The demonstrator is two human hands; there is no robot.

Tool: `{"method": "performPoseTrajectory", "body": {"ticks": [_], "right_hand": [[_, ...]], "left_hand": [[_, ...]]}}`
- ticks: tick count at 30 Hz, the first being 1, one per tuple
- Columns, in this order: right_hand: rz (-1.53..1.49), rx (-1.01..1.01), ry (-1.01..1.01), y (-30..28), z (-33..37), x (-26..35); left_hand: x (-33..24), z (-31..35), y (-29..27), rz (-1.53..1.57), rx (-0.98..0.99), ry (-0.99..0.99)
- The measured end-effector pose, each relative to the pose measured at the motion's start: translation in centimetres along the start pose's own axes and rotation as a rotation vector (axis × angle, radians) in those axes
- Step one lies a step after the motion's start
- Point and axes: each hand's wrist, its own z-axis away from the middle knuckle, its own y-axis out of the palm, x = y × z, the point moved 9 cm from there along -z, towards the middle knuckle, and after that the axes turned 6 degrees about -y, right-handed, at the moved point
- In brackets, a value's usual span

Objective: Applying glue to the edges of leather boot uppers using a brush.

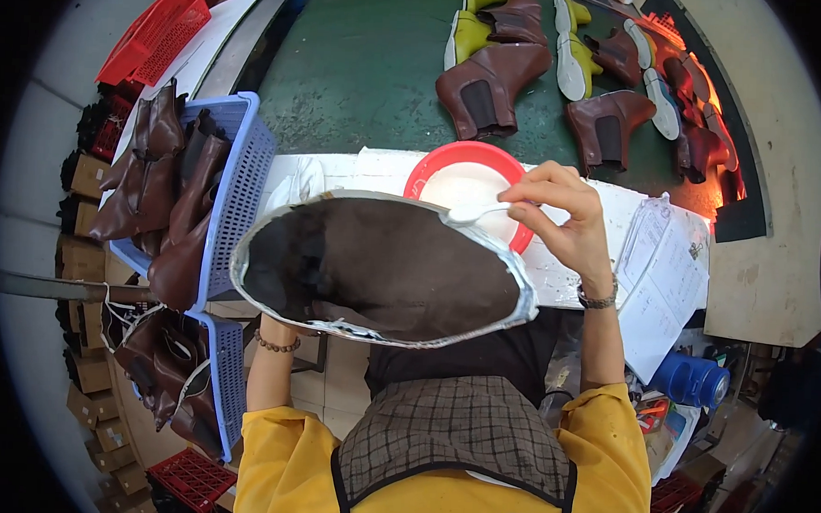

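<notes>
Close in front of me is a brown boot upper (401, 265), its wide oval opening facing up and its rim edged in white. My left hand (279, 330) holds it up from below on the left; the upper hides the fingers, and only the wrist with a bead bracelet shows. Between thumb and fingertips, my right hand (566, 212) pinches a small white brush (473, 212). The brush's head lies at the far right part of the rim. Just behind stands a red bowl (437, 156) with white contents, partly covered by the upper and my right hand.
Brown boots in a blue basket (241, 187) stand at left, above another blue basket (228, 377) of uppers. Boots, some with green-yellow forms, rest on the green surface (363, 65) near an orange glow. Written papers (658, 274) and a blue jug (686, 379) are at right.
</notes>
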Motion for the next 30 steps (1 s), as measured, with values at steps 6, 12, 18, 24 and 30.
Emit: {"method": "performPoseTrajectory", "body": {"ticks": [6, 12, 18, 24, 30], "right_hand": [[0.055, 0.046, -0.067, 0.0, -1.9, 0.8], [0.099, 0.133, -0.168, 0.1, -3.5, 1.8], [0.125, 0.278, -0.297, 3.1, -5.0, 2.9], [-0.031, 0.194, -0.255, 3.9, -4.5, 1.6], [-0.045, 0.032, -0.089, 0.3, -0.6, -1.2]], "left_hand": [[1.5, -2.5, 3.2, 0.033, 0.056, -0.030], [5.5, -3.2, 2.7, -0.109, 0.235, -0.196], [5.0, -3.4, 11.9, 0.019, 0.460, -0.461], [8.4, -2.9, 5.9, -0.004, 0.622, -0.556], [-1.5, 0.4, -4.5, -0.896, -0.298, 1.051]]}}
